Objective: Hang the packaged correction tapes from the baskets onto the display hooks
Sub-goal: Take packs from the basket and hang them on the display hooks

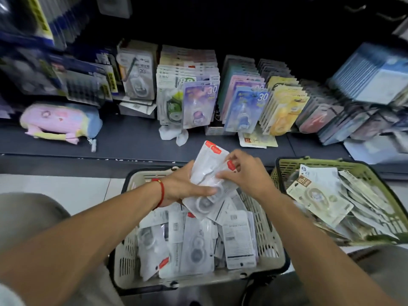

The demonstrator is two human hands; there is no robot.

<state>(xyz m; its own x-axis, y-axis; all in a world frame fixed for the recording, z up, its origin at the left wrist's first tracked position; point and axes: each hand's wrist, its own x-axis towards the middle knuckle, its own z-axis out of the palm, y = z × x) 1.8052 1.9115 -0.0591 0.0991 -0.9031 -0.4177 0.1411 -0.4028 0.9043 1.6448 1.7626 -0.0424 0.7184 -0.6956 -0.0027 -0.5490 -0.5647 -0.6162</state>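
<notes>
White plastic packets of correction tape, each with a red corner tab, are held in a small bundle above the beige basket. Left hand, a red cord at its wrist, grips the lower end of the bundle, thumb laid across the front. Right hand pinches the upper part of the bundle between fingertips and thumb, near a red tab. Both hands are curled around the packets; neither is spread.

Beige basket sits directly below the hands and holds many more loose white packets, lying flat and overlapping, some face up, some showing printed backs. Green basket stands just beside it on the right, holding tan and grey packaged tapes in a loose pile.

Dark shelf beyond the baskets carries upright rows of carded tapes in purple, blue and yellow. A pastel pouch lies on the shelf at left. Hooks cannot be made out; the upper display is dark and blurred.
</notes>
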